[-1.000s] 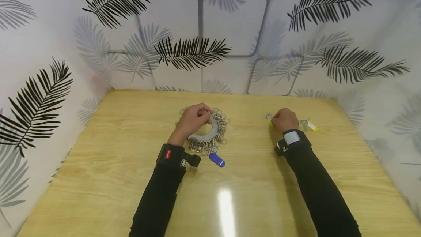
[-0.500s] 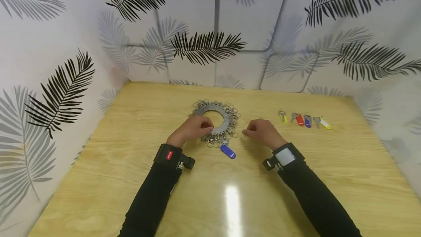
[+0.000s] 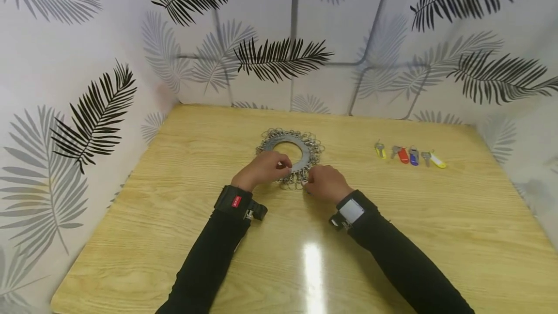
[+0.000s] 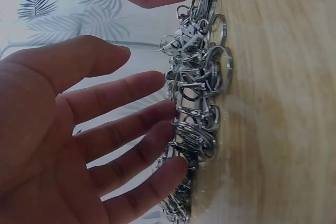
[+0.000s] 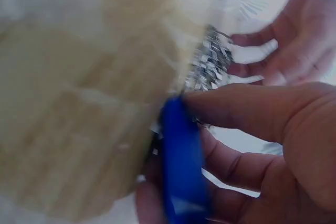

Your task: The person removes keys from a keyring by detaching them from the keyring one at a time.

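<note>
Flat grey metal disc [image 3: 291,156], ring-shaped and fringed with dozens of small steel split rings, lying mid-table on glossy pale wood table [image 3: 392,217]. Left hand [image 3: 260,170] at its near-left rim, fingers spread and relaxed, tips touching the rings. Right hand [image 3: 324,184] at the near edge, thumb and fingers pinching one smooth blue plastic key tag [image 5: 181,166]. Far right, well apart: four tagged keys [image 3: 410,155] in a row, yellow, red, blue, yellow.

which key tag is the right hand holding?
The blue tag at the metal ring disc, pinched by the right hand; the other tags lie untouched in a row farther right.
</note>
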Demonstrator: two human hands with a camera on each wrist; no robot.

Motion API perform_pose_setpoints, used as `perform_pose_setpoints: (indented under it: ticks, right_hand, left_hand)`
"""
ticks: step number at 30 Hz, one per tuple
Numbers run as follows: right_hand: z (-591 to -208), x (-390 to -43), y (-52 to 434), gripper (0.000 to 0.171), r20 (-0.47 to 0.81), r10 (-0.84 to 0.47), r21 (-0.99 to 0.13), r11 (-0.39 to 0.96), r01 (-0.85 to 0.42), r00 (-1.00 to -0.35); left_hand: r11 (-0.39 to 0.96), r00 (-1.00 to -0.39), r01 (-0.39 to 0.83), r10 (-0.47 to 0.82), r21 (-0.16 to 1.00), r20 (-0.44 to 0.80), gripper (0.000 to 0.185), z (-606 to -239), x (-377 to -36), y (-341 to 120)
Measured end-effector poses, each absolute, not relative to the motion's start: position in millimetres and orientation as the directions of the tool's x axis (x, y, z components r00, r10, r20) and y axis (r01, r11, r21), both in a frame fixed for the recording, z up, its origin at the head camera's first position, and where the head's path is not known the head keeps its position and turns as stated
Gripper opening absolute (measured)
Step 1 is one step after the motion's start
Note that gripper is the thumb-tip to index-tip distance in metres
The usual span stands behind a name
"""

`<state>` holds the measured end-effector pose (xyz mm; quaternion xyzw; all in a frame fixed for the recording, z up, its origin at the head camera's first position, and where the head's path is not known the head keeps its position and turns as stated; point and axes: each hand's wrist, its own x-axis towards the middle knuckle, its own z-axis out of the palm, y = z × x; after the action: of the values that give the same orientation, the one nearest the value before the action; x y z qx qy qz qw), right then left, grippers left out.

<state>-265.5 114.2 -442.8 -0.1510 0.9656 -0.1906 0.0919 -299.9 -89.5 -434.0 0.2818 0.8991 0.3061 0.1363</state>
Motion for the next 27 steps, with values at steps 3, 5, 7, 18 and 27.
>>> perform_pose_setpoints:
  ticks: [3,5,7,18,27]
  right_hand:
    - [-436,-274,123,0.027,-0.148,-0.337,-0.468,0.852,-0.234,-0.93]
    - [-431,-279,130,0.019,-0.137,-0.343,-0.526,0.82,-0.226,-0.929]
    - [-427,-283,137,0.011,-0.11,-0.334,-0.59,0.78,-0.209,-0.936]
    - [-426,-290,145,0.015,0.047,-0.21,-0.775,0.609,-0.168,-0.977]
    - [-428,-292,142,0.012,0.169,-0.21,-0.735,0.624,-0.265,-0.963]
  left_hand:
    - [0.695,-0.823,0.403,0.559,0.595,-0.095,0.025,-430,-302,-85]
    - [0.717,-0.835,0.384,0.538,0.582,-0.112,0.024,-427,-303,-83]
    - [0.737,-0.843,0.367,0.522,0.567,-0.133,0.024,-424,-304,-81]
    - [0.721,-0.855,0.406,0.516,0.561,-0.045,0.025,-416,-312,-49]
    - [0.648,-0.849,0.41,0.528,0.642,0.009,0.018,-428,-318,-33]
